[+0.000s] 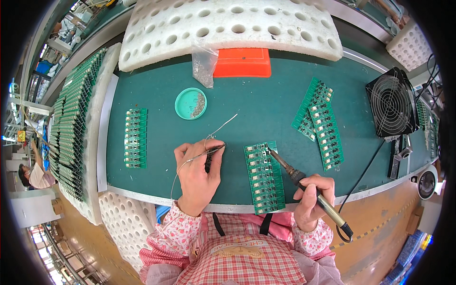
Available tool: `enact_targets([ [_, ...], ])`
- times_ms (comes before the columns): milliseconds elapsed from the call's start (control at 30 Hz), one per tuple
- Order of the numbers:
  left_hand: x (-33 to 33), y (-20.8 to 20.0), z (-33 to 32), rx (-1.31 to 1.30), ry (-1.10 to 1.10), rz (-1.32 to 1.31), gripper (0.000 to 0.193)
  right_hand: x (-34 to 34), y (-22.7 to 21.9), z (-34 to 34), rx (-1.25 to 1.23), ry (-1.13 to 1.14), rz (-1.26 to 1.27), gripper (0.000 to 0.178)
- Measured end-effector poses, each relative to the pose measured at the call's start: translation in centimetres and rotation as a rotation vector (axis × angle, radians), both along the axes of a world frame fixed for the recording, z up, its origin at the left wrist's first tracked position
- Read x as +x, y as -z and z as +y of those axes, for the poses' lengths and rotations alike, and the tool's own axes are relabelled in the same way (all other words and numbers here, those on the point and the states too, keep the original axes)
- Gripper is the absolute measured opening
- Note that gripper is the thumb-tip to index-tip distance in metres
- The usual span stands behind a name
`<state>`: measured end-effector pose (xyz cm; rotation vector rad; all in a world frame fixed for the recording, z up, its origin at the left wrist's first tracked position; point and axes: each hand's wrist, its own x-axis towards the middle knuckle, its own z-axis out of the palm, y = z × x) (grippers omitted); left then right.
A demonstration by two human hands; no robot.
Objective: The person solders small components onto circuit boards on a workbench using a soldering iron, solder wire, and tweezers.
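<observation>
My right hand (314, 198) is closed around the handle of a soldering iron (327, 210). The iron's tip touches or hovers just above the top end of a green circuit board panel (264, 183), which lies near the table's front edge. To the left of that panel, my left hand (197, 173) pinches a thin silvery solder wire (222, 126), whose free end sticks up and to the right. A dark, slim tool, perhaps tweezers (217, 148), also shows between the thumb and forefinger; its rest is hidden by the hand.
A single panel (136, 138) lies left, and two overlapping panels (326, 135) lie right. Farther back are a round dish of small parts (183, 102), a plastic bag (203, 71), a red box (242, 64) and white foam (228, 21). A fan (392, 102) stands right; stacked panels (76, 123) stand left.
</observation>
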<state>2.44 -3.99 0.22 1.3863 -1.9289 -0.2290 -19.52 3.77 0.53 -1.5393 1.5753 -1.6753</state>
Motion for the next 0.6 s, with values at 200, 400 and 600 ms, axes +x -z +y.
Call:
enact_targets([
  [200, 0.0, 0.1, 0.0, -0.02, 0.027, 0.002, 0.012, -0.2, 0.2, 0.1, 0.0, 0.003, 0.024, 0.013],
  [400, -0.3, -0.6, 0.4, -0.028, 0.069, 0.034, 0.014, -0.1, 0.0, 0.1, 0.005, -0.011, -0.023, 0.011],
  [600, -2.2, -0.9, 1.6, 0.141, 0.175, 0.22, 0.013, 0.0, -0.1, 0.1, -0.001, -0.001, -0.043, 0.009],
])
